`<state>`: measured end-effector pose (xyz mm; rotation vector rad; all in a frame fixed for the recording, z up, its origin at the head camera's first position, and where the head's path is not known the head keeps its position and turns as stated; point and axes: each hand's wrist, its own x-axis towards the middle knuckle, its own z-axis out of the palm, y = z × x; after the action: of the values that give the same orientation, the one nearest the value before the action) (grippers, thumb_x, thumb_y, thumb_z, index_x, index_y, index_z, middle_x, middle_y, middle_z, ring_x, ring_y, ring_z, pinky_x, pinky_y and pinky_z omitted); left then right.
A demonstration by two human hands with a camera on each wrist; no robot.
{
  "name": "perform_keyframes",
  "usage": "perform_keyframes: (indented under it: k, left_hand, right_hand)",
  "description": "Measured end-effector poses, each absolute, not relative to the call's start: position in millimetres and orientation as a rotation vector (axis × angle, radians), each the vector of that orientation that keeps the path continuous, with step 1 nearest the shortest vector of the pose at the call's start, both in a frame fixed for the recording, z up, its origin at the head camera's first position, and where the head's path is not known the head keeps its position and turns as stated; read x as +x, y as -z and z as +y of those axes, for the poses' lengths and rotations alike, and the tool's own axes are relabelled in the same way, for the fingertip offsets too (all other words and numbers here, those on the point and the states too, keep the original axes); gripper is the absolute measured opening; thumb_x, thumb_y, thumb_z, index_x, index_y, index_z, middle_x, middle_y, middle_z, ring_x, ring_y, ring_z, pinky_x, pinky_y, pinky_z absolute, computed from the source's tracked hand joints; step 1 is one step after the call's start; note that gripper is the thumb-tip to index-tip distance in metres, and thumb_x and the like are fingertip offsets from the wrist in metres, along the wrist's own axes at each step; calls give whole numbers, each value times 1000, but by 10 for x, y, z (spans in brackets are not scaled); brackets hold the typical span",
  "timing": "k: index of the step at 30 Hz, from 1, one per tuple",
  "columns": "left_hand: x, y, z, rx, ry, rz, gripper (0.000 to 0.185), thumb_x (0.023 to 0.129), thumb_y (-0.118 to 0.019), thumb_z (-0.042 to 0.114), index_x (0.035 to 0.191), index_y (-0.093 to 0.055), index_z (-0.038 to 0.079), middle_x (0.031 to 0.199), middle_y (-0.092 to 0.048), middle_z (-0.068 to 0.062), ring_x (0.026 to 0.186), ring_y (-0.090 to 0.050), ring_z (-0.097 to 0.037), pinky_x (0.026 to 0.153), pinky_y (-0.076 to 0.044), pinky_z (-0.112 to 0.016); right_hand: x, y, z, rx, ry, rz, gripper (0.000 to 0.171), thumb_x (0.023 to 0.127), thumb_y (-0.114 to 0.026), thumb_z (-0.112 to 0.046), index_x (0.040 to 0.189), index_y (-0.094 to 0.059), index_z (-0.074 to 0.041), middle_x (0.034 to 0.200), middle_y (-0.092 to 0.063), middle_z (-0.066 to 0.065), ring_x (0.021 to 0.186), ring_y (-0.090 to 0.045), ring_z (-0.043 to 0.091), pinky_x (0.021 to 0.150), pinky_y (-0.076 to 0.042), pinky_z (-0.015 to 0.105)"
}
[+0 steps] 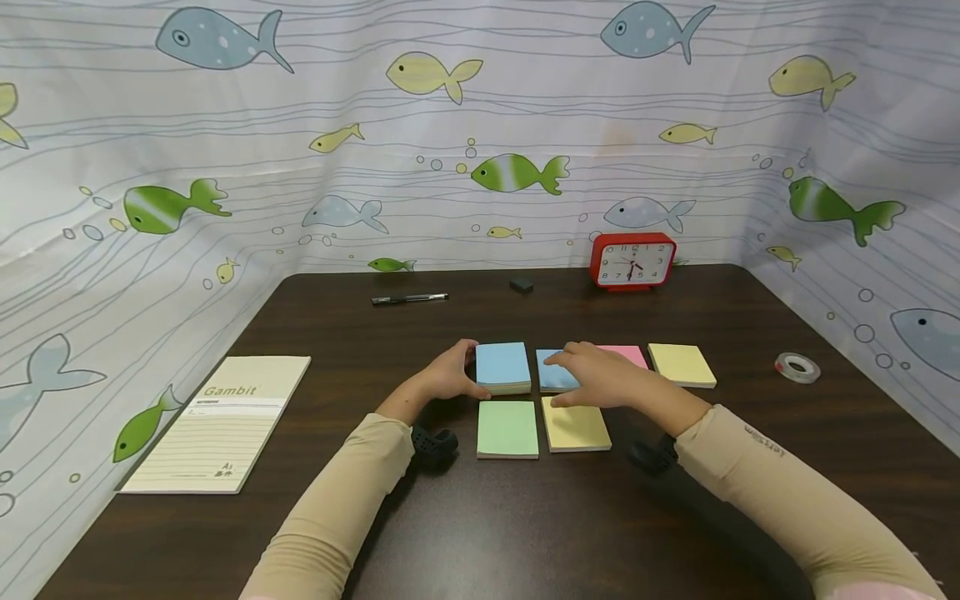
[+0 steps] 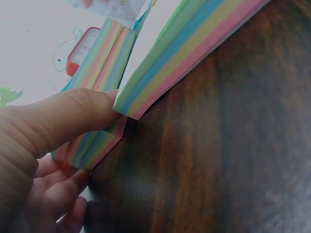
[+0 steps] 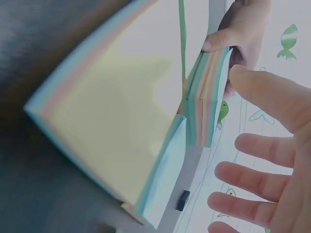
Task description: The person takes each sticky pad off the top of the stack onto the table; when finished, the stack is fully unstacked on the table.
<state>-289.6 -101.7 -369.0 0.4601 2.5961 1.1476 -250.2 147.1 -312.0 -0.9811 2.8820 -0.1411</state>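
L hand: fingers partly closed, gripping the L side of the blue-topped stack, thumb at near L corner, other fingertips at far L corner; stack appears flat on the bench. R hand: fingers spread wide, loosely extended, nothing held; they hang over the low blue pad, thumb above the near yellow pad, no contact seen. Adj. items: green pad just nearside of L thumb (contact can't be told); pink pad beyond R hand, partly hidden by it; far yellow pad farther R of those fingers. Recommended handling: keep L grip low and even, thumb opp. fingertips, so layers stay flush and don't shear at the seam. If gripping w/ R hand, centre the fingers over the low blue pad, thumb to near edge, fingertips to far edge, and close evenly, incl. bottom sheets. Caution: L thumb may nudge the green pad; R thumb, the near yellow pad.
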Motion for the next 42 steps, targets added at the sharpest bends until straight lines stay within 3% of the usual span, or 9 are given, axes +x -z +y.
perform_keyframes:
  k: [8,18,24,37,42]
  left_hand:
    - [-2901,3693,-1016,458,-1157,2607,89,65,-78,18,133,-23,2,134,-32,-15,122,-31,-24,94,-31,-38]
    - [-2911,3714,-1009,466,-1193,2598,89,63,-79,16,131,-25,0,131,-34,-17,120,-33,-26,94,-32,-38]
    - [-2909,3714,-1021,482,-1194,2588,88,64,-78,16,131,-24,-1,132,-33,-17,121,-32,-27,93,-32,-39]
    - [-2916,3705,-1023,503,-1199,2589,86,64,-78,14,131,-25,-1,133,-32,-16,121,-32,-25,93,-32,-37]
    - [-2909,3701,-1011,486,-1202,2602,86,63,-79,14,130,-27,-2,133,-33,-15,121,-33,-23,94,-32,-36]
  right_hand:
    - [-2723,3099,1276,-919,166,2901,72,72,-65,-49,129,-43,-10,121,-44,13,109,-42,28,81,-40,46]
    - [-2917,3178,960,-839,177,2787,86,68,-69,-49,134,-33,-7,131,-34,14,115,-36,29,88,-35,47]
    - [-2999,3260,842,-807,136,2755,93,66,-69,-50,136,-28,-5,130,-35,13,110,-39,27,85,-37,41]
    - [-3030,3283,825,-828,5,2883,92,57,-72,-56,127,-40,-5,113,-45,8,94,-44,22,73,-42,39]
    - [-3012,3272,903,-799,54,2917,92,57,-70,-58,125,-41,-4,116,-45,9,95,-45,22,75,-43,40]
